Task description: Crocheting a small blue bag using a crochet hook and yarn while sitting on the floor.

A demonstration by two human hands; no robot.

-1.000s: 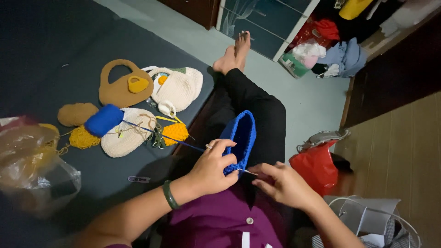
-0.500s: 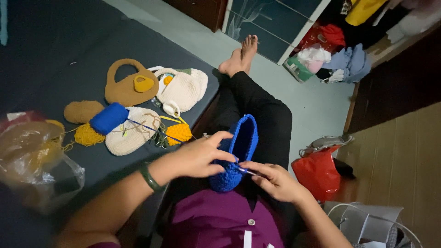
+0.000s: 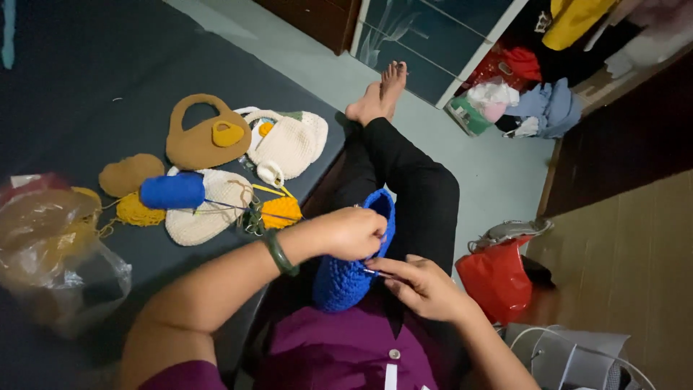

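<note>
A blue crocheted piece [image 3: 346, 278] rests on my lap over black trousers. My left hand [image 3: 354, 232] is closed over its upper edge. My right hand [image 3: 426, 289] pinches a thin crochet hook [image 3: 374, 272] whose tip touches the blue piece. A strand of blue yarn [image 3: 238, 208] runs from the piece across to a blue yarn ball [image 3: 172, 191] lying on the dark mat [image 3: 86, 79] to my left.
On the mat lie a brown crocheted bag [image 3: 198, 141], a cream bag [image 3: 292, 143], a cream piece [image 3: 206, 217], yellow and orange yarn bits [image 3: 281, 211] and a clear plastic bag [image 3: 50, 253]. A red bag [image 3: 498, 278] and a grey bag [image 3: 570, 357] sit at my right.
My left hand slid over the top of the blue piece and closed on it. The camera view shifted slightly; my right hand stays at the hook.
</note>
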